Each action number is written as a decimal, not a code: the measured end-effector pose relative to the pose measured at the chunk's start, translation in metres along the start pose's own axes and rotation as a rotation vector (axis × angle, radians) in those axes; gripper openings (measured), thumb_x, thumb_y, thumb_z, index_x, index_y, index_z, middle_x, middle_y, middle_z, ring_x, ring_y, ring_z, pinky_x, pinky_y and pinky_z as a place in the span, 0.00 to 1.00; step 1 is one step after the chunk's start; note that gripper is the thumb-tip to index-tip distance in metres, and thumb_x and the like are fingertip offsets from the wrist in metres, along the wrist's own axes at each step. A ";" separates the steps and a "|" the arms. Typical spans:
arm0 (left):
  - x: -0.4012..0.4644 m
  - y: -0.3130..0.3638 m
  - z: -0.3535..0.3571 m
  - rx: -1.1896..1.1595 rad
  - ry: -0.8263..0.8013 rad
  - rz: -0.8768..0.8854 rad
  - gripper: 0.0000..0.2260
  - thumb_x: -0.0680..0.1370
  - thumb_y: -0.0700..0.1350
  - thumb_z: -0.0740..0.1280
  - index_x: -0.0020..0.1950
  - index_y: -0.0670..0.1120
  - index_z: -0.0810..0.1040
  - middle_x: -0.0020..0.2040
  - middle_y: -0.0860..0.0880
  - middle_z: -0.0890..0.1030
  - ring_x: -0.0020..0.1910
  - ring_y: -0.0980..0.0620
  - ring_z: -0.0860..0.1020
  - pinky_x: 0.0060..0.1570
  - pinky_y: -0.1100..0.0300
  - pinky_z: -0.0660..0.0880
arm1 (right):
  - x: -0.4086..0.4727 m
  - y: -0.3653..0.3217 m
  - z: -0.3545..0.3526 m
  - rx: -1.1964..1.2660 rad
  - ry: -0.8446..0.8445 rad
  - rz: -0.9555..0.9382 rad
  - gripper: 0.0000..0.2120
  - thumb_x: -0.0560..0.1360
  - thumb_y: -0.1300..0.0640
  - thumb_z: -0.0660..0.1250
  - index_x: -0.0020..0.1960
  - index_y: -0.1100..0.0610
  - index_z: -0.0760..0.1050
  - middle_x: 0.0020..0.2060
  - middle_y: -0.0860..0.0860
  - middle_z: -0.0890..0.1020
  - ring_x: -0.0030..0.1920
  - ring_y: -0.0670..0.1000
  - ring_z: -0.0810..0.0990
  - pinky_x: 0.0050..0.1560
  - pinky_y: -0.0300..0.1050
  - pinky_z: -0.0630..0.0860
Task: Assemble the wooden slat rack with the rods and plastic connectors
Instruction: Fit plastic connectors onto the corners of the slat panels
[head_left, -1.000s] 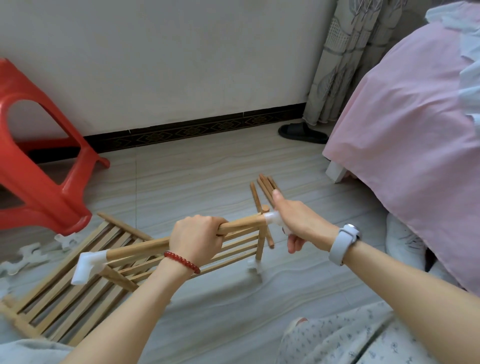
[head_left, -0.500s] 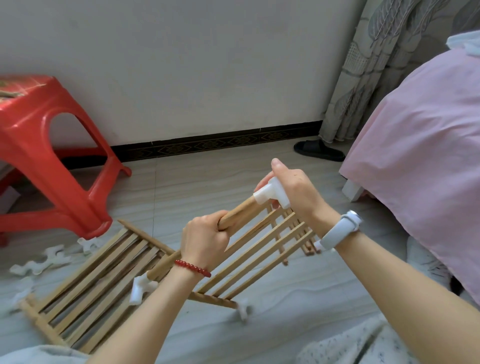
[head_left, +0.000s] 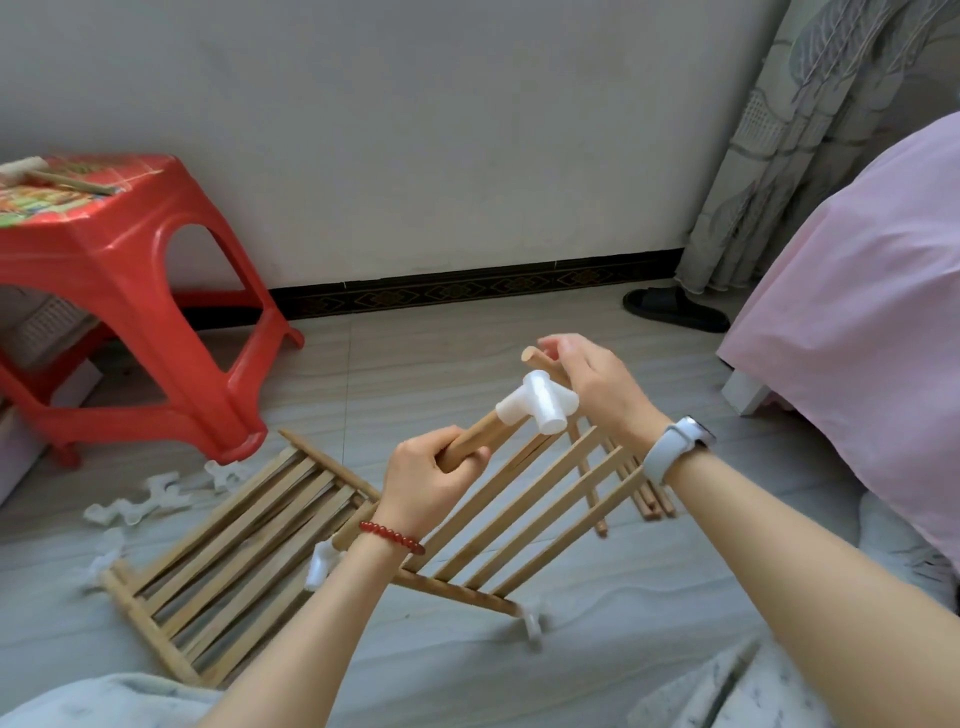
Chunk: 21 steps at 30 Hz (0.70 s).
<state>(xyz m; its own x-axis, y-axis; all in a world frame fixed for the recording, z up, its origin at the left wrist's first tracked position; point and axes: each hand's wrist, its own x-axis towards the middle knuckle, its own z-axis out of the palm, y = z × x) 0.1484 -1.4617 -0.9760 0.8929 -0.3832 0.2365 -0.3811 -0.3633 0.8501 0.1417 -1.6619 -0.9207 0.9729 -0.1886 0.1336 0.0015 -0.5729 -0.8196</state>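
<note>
You had soft, even daylight across the room, bright enough with no harsh glare. Shadows were faint and diffuse, darkest under the red stool (head_left: 130, 291). Your wide lens bowed the baseboard (head_left: 467, 283) and stretched your forearms at the bottom edge. Your right hand (head_left: 587, 384) showed slight motion blur at its fingertips; the corners looked soft.
</note>
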 end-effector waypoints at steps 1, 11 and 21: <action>-0.001 0.003 -0.004 -0.046 -0.013 -0.020 0.07 0.69 0.54 0.63 0.33 0.57 0.77 0.25 0.58 0.71 0.27 0.59 0.67 0.31 0.60 0.66 | 0.000 0.003 0.002 0.007 -0.091 0.033 0.16 0.82 0.52 0.50 0.60 0.54 0.74 0.54 0.48 0.75 0.59 0.51 0.73 0.59 0.46 0.69; 0.002 0.017 -0.041 -0.476 -0.106 -0.341 0.12 0.73 0.48 0.56 0.43 0.43 0.75 0.26 0.51 0.75 0.30 0.51 0.69 0.29 0.66 0.69 | -0.001 -0.008 0.050 -0.302 -0.312 -0.123 0.14 0.82 0.52 0.53 0.64 0.51 0.72 0.48 0.48 0.70 0.49 0.46 0.68 0.61 0.49 0.64; -0.027 -0.009 -0.044 -0.325 0.272 -0.515 0.14 0.82 0.51 0.56 0.44 0.41 0.69 0.36 0.46 0.71 0.31 0.50 0.75 0.26 0.64 0.72 | -0.027 -0.025 0.090 -0.570 -0.461 -0.347 0.12 0.81 0.57 0.55 0.62 0.49 0.69 0.53 0.49 0.68 0.46 0.52 0.67 0.55 0.46 0.59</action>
<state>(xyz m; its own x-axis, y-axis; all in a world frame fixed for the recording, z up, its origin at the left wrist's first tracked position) 0.1385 -1.4110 -0.9693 0.9864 0.0141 -0.1640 0.1643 -0.1517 0.9747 0.1365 -1.5710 -0.9537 0.9363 0.3507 -0.0173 0.3233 -0.8803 -0.3471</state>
